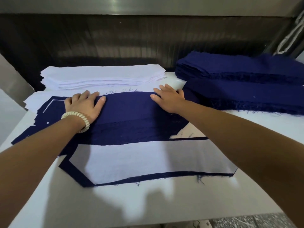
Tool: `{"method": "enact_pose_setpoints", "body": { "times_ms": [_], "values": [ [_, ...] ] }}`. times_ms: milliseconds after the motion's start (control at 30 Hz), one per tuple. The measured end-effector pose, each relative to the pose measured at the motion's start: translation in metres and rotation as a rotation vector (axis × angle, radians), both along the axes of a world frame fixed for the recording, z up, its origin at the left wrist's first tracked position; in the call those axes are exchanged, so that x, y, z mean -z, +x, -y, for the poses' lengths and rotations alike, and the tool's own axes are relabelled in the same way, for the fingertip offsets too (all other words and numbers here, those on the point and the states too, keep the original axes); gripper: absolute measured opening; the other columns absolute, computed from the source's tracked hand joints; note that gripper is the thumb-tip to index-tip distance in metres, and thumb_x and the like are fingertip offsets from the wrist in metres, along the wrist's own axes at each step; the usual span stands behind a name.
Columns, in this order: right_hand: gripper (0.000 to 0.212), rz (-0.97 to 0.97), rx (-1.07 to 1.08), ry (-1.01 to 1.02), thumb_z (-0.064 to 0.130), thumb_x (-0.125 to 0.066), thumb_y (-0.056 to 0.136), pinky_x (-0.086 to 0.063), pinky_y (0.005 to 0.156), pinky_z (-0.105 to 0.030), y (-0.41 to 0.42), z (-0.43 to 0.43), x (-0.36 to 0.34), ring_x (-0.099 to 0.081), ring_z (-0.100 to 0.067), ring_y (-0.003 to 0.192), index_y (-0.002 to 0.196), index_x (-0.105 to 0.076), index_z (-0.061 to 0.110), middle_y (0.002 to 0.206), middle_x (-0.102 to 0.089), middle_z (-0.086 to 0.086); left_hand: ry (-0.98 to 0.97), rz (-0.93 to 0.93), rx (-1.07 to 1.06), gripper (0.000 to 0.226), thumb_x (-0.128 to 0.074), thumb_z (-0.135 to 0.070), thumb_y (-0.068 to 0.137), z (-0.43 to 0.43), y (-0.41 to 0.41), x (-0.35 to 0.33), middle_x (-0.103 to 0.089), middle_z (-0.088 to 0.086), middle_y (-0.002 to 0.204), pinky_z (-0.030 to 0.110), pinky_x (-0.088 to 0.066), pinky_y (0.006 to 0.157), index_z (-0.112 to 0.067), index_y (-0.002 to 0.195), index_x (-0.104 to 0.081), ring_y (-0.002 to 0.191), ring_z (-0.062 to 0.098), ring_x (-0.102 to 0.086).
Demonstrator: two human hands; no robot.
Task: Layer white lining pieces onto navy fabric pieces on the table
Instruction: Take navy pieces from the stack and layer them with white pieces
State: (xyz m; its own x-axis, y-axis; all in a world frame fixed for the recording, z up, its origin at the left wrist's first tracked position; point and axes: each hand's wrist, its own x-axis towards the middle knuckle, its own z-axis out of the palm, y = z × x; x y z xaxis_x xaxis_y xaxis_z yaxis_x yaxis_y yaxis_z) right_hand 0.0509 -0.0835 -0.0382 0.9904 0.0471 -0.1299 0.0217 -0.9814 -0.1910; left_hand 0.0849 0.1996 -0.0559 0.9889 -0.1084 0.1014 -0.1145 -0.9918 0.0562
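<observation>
Far left, back: white lining stack (102,76), parked within reach for the next pick. Left hand (83,104), coil bracelet (77,121) on the wrist, lies flat with fingers spread on the left end of the top navy piece (128,111). Right hand (169,100) does likewise on the right end: palm down, fingers straight, nothing pinched. My read: both are smoothing and squaring the piece on the navy pile under it, so the lining sits flat. No lining on this one yet. Near edge of the counter (148,208): finished pair (148,162), white on navy, navy border showing at left and front. Far right: navy stacks (243,74), probably supply.
</observation>
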Motion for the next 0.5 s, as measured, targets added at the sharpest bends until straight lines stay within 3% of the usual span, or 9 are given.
{"method": "enact_pose_setpoints", "body": {
  "times_ms": [100,200,333,500],
  "values": [
    [0.042,0.047,-0.025,-0.045,0.046,-0.020,0.099,-0.017,0.107,-0.053,-0.001,-0.002,-0.003,-0.022,-0.016,0.136,0.119,-0.044,0.018,0.134,-0.039,0.001,-0.024,0.012,0.009,0.061,-0.016,-0.061,0.094,0.002,-0.002,0.001,-0.033,0.000,0.150,0.044,-0.012,0.108,-0.027,0.140,-0.039,0.135,0.028,-0.027],
    [0.030,0.094,-0.021,-0.036,0.042,-0.025,0.099,-0.022,0.104,-0.051,-0.003,-0.005,-0.004,-0.035,-0.018,0.123,0.097,-0.042,0.017,0.115,-0.041,0.003,-0.045,0.032,0.034,0.061,-0.019,-0.057,0.095,0.003,-0.001,0.001,-0.038,-0.002,0.147,0.043,-0.015,0.106,-0.021,0.137,-0.044,0.132,0.027,-0.031],
    [0.034,0.128,-0.019,-0.004,0.036,-0.034,0.098,-0.022,0.102,-0.048,-0.005,-0.010,-0.007,-0.036,-0.023,0.122,0.113,-0.050,0.009,0.145,-0.026,0.002,-0.074,0.099,0.060,0.048,-0.032,-0.046,0.097,0.004,0.003,-0.006,-0.051,0.002,0.134,0.043,-0.019,0.102,-0.016,0.123,-0.059,0.123,0.028,-0.039],
    [0.017,0.332,-0.039,0.162,0.019,-0.042,0.097,-0.031,0.093,-0.033,-0.006,-0.012,-0.012,-0.052,-0.022,0.095,0.094,-0.053,0.006,0.134,-0.036,-0.002,-0.162,0.164,0.089,0.037,-0.047,-0.039,0.095,0.003,0.002,-0.011,-0.055,0.003,0.126,0.040,-0.018,0.102,-0.013,0.113,-0.066,0.122,0.026,-0.041]
  ]
}}
